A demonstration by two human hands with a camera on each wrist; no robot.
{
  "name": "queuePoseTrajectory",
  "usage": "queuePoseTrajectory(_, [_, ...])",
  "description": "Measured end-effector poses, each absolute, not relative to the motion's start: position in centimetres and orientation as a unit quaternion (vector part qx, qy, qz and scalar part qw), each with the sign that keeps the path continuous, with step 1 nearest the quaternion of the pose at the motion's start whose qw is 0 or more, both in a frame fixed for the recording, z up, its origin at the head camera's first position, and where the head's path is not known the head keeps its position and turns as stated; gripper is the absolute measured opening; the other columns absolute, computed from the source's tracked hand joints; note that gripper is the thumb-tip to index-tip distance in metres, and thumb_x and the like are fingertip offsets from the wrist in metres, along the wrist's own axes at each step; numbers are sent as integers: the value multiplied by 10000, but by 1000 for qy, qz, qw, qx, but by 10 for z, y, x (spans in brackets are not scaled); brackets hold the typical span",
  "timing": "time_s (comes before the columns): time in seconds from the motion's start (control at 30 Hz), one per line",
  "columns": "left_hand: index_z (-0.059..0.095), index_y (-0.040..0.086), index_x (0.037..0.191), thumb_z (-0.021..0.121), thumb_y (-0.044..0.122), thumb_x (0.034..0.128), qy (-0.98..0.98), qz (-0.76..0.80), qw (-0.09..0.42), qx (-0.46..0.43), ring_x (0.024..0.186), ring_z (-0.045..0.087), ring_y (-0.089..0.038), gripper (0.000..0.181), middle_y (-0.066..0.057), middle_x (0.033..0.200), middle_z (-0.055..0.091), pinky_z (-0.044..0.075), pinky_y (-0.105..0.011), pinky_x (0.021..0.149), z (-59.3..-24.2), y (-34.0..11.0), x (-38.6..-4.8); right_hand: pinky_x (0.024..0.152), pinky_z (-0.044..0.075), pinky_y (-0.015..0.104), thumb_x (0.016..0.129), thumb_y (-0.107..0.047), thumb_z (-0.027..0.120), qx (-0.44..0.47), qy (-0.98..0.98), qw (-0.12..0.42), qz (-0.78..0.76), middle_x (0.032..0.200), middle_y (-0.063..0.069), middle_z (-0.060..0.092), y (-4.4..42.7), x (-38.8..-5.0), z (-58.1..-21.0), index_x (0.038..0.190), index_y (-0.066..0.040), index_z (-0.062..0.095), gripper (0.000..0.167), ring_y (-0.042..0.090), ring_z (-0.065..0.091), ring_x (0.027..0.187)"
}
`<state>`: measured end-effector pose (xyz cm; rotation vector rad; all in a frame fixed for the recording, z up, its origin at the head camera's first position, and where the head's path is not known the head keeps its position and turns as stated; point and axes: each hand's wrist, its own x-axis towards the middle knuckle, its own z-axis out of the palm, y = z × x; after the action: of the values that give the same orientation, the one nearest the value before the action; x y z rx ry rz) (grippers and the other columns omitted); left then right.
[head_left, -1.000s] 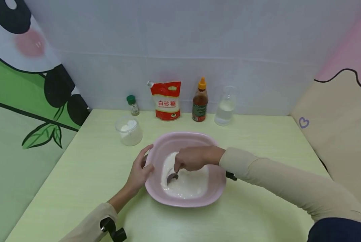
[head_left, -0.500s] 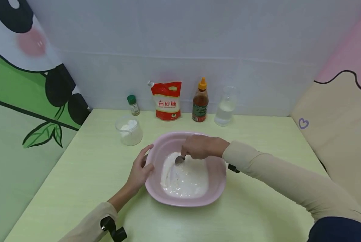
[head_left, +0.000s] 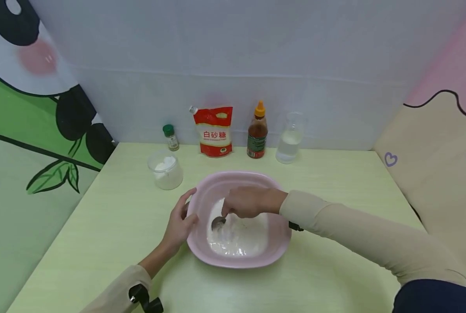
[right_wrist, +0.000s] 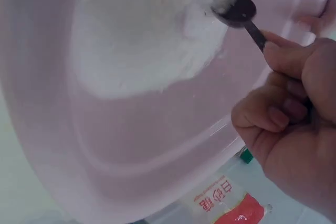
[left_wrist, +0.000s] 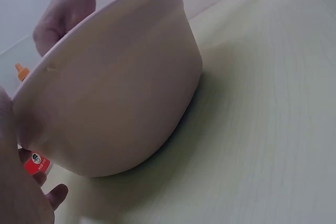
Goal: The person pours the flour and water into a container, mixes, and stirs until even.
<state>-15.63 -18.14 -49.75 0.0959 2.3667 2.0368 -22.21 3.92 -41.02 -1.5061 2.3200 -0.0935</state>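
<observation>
A pink plastic basin (head_left: 278,250) stands on the table with a white, wet mixture (head_left: 240,241) spread over its bottom. My left hand (head_left: 179,224) grips the basin's left rim, thumb on the near side and fingers reaching round the outer wall. Over the basin, my right hand (head_left: 245,202) holds a metal spoon (head_left: 218,223) by its handle. The bowl of the spoon is at the left part of the mixture. In the right wrist view, the fingers curl round the handle and a white lump sits on the spoon (right_wrist: 237,10).
Behind the basin stand a green-capped small jar (head_left: 171,138), a red and white sugar pouch (head_left: 215,131), a sauce bottle (head_left: 257,130) with an orange cap and a glass carafe (head_left: 290,139) of clear liquid. A clear tub (head_left: 165,170) of white powder is at the basin's back left.
My right hand first moves the spoon away toward the back of the basin, then back toward the left and nearer. My left hand keeps its grip on the rim.
</observation>
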Motion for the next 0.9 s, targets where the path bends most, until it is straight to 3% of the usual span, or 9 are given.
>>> queuePoseTrajectory(0.17, [358,132,1530,453,-115,819,760,649,9,32,1143,593,-415,759,-310,1420,524,573,-282,721,-499,-181,-155,902,518,274,982,-85,568,-541,831,131,20,1098,-20,761,41,-240,-411,1159,-181,757,277,145,658,940])
queuePoseTrajectory(0.3, [369,140,1524,454,-117,814,760,650,9,33,1099,609,-398,760,-307,1411,535,575,-279,691,-499,-182,-156,906,534,328,979,-62,562,-499,854,146,9,1158,6,743,51,-246,-407,1167,-149,748,279,184,656,980])
queuePoseTrajectory(0.43, [374,152,1524,457,-109,814,760,649,7,31,1091,621,-395,761,-301,1413,536,585,-294,678,-497,-183,-157,795,528,352,970,-66,562,-460,872,167,8,1035,44,741,65,-248,-398,1091,-117,751,230,195,595,844])
queuePoseTrajectory(0.6, [377,161,1524,463,-108,816,762,647,14,23,1081,620,-386,762,-294,1410,542,589,-303,682,-497,-182,-158,793,523,310,940,-50,593,-401,885,231,47,938,-3,710,83,-244,-387,989,-115,751,178,148,582,832])
queuePoseTrajectory(0.77, [372,159,1526,461,-108,816,763,646,12,20,1082,616,-383,764,-294,1424,530,585,-292,686,-497,-182,-158,874,519,251,954,-42,588,-403,854,326,42,1055,-44,722,84,-233,-387,1020,-181,783,249,102,618,992])
queuePoseTrajectory(0.9, [364,148,1530,455,-112,812,761,648,11,24,1079,614,-382,769,-304,1422,526,584,-292,688,-497,-182,-158,855,488,187,977,-65,575,-443,822,356,-30,1102,-60,742,73,-225,-398,1063,-175,795,260,42,595,984])
